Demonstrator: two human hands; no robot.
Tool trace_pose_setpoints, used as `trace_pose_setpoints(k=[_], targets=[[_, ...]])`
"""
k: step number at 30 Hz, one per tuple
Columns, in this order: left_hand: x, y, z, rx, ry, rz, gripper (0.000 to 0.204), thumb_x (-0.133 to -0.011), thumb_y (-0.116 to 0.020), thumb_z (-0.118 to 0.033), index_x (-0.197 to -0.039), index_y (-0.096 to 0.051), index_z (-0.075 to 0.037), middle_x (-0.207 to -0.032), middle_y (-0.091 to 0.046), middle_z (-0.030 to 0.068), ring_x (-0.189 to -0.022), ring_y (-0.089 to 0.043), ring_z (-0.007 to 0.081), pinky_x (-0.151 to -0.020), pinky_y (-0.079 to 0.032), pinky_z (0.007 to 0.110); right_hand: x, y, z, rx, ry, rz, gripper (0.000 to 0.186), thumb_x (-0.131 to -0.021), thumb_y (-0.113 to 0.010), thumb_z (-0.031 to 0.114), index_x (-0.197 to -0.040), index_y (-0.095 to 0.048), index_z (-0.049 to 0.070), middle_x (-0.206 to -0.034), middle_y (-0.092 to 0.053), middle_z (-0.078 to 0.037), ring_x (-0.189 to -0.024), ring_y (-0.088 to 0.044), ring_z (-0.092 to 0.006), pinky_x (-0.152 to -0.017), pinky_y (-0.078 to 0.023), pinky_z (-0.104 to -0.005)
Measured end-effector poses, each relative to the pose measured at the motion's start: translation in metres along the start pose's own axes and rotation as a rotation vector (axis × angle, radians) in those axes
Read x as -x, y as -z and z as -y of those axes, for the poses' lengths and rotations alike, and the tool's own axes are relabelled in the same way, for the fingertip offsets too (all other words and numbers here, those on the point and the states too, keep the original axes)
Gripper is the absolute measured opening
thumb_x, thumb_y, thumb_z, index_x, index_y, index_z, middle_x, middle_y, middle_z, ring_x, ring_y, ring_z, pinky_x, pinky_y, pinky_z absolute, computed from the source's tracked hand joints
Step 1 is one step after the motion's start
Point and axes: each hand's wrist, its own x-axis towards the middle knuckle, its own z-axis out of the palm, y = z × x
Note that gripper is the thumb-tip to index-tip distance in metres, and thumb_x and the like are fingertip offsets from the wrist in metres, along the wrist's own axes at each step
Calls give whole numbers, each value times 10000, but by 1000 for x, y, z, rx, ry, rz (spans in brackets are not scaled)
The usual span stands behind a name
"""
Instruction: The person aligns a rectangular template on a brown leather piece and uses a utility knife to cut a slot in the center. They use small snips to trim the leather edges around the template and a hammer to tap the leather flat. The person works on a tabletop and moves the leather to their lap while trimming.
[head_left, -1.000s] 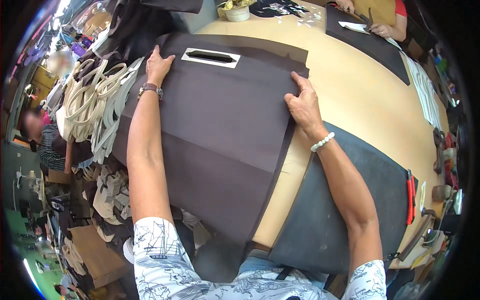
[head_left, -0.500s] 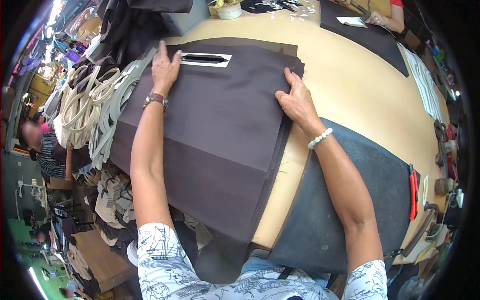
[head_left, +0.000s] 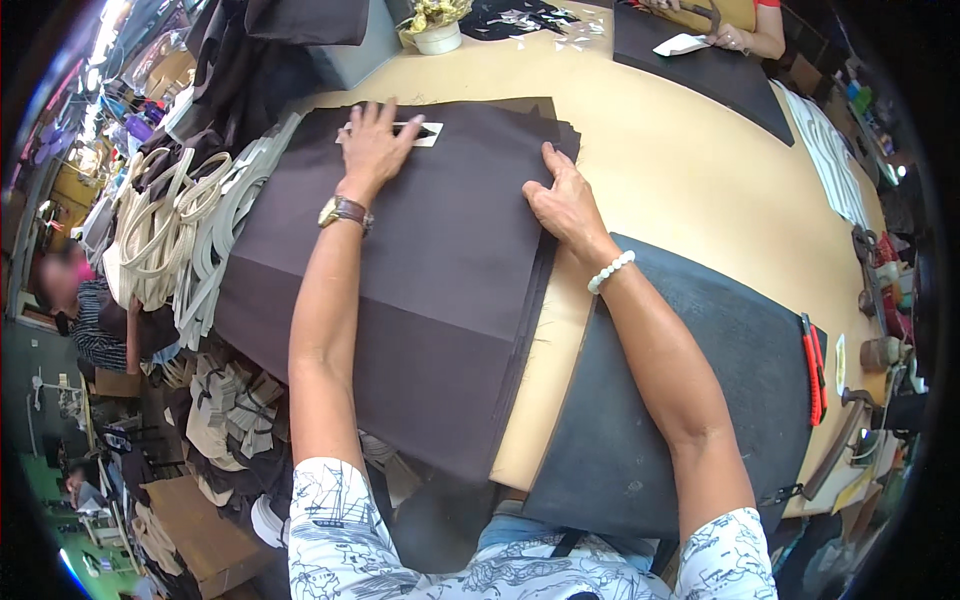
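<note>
A stack of dark brown fabric sheets (head_left: 440, 250) lies in front of me, slightly fanned at its right edge. My left hand (head_left: 375, 145) is spread flat near its top, fingertips over a white slotted rectangle (head_left: 428, 141) that they partly cover. My right hand (head_left: 566, 205) rests at the stack's upper right edge, index finger extended and thumb apart; its other fingers are partly hidden. Right of the stack, beneath my right forearm, is a dark mat (head_left: 720, 340), with a red-handled tool (head_left: 813, 370) at its edge.
Cream straps (head_left: 150, 225) and grey strips hang at the left. A potted plant (head_left: 435, 38) stands at the beige table's (head_left: 690, 190) far side. A co-worker's hands (head_left: 730, 37) hold a hammer and white piece over a black board (head_left: 700, 85). Another person (head_left: 100, 325) is at the left.
My left hand has moved right and spread over the white slotted rectangle. My right hand and the stack's top appear further left in the view, with the stack's top slightly lower.
</note>
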Motion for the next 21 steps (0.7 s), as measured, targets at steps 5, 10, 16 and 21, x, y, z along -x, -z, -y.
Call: trace_pose_setpoints(k=[5,10,16,21], targets=[[6,-10,-26,4,66,146,659,-882,-384,-594,-1370,-423,-154,-1442,-336,168,-1362,-216,390,-1077,-128,607,0,-2,3,-45,-7,13,709,-732,-512,167,-1349,-312,-120,-1381,-351,-309,-1311,-340,-377,-1093,-267,-320],[10,-19,-30,76,123,67,623,-880,-390,-574,-1346,-464,-168,-1451,-328,156,-1376,-202,358,-1097,-81,581,-6,-2,-13,-170,51,-71,688,-764,-476,118,-1397,-273,-59,-1352,-403,-298,-1164,-516,-336,-978,-406,-313],[11,-19,-32,96,132,55,628,-866,-411,-584,-1337,-478,-174,-1447,-340,143,-1379,-201,335,-1099,-85,576,-4,3,-12,-474,-131,-149,599,-817,-455,1,-1386,-280,-61,-1122,-592,-225,-731,-595,-138,-595,-501,-279],[14,-19,-35,142,118,34,614,-861,-431,-559,-1328,-489,-165,-1431,-358,157,-1373,-208,347,-1101,-76,569,-26,7,-9,9,-188,-65,567,-803,-570,74,-1302,-351,-85,-858,-657,-212,-738,-648,-259,-646,-520,-347]])
